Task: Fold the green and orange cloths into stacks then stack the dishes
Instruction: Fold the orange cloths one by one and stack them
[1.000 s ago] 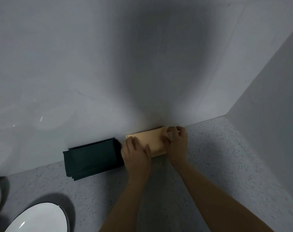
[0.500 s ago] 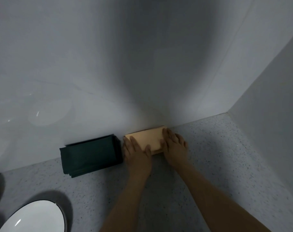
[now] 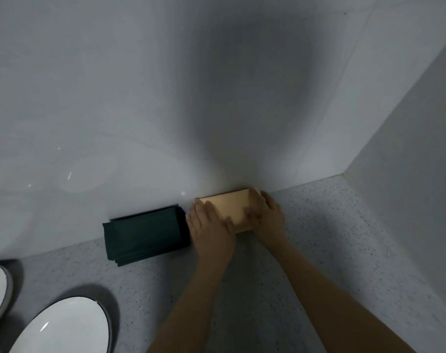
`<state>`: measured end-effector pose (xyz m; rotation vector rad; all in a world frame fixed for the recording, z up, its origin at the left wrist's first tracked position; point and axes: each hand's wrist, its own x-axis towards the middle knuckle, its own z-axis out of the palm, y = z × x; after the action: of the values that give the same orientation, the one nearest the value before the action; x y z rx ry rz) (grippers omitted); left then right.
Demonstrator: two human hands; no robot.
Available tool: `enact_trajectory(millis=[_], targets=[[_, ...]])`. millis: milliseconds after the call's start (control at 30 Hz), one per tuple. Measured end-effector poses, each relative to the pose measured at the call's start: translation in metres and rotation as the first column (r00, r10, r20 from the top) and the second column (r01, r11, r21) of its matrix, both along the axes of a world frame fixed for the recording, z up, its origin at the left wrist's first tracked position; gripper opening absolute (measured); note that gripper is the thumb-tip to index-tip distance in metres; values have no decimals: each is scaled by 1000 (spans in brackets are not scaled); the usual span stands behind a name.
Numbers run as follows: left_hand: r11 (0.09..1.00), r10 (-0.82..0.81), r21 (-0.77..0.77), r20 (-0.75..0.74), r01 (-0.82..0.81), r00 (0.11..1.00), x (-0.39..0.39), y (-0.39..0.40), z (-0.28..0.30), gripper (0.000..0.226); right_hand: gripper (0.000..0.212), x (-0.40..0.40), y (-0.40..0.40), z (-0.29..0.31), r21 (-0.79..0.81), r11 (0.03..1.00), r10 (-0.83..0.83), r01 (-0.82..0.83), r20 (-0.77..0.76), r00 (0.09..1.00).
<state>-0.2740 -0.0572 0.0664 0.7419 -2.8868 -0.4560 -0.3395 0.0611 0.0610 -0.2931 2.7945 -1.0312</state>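
**Orange cloth stack pressed flat against the wall**

A speckled grey stone surface (image 3: 318,250) meets a pale wall. Two white dark-rimmed dishes (image 3: 64,327) sit front left. A folded dark green cloth stack (image 3: 145,233) lies just beside the folded orange cloth stack (image 3: 229,207). Left hand (image 3: 211,225) and right hand (image 3: 265,215) rest on it, fingers straight.

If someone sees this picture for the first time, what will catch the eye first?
First, both hands, the left hand and the right hand, lying flat on the folded orange cloth stack pushed against the wall. Just left of it sits the dark green cloth stack. In the bottom-left corner, a white dish with a dark rim waits on the speckled counter.
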Motion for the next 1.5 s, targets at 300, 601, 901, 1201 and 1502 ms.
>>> enact_trajectory(millis=[300, 601, 901, 1201, 1502], targets=[[996, -4, -84, -93, -3, 996, 12, 6, -3, 62, 69, 17, -2, 4, -28, 1000, 1, -3, -69, 998], [985, -89, -155, -79, 76, 993, 12, 3, -18, 82, 66, 24, 7, -6, 73, 989, 137, -127, -158, 978], [996, -56, -80, -84, 49, 995, 9, 0, -35, 81, 65, -10, 4, -23, 112, 958, 269, -264, -32, 963], [988, -53, -151, -66, 42, 996, 8, 4, -27, 79, 82, -4, 12, -20, 201, 944, 295, -262, -156, 943], [989, -54, -137, 12, 55, 998, 14, 13, -2, 84, 71, 11, 15, -10, 183, 965, 234, -189, -269, 934]])
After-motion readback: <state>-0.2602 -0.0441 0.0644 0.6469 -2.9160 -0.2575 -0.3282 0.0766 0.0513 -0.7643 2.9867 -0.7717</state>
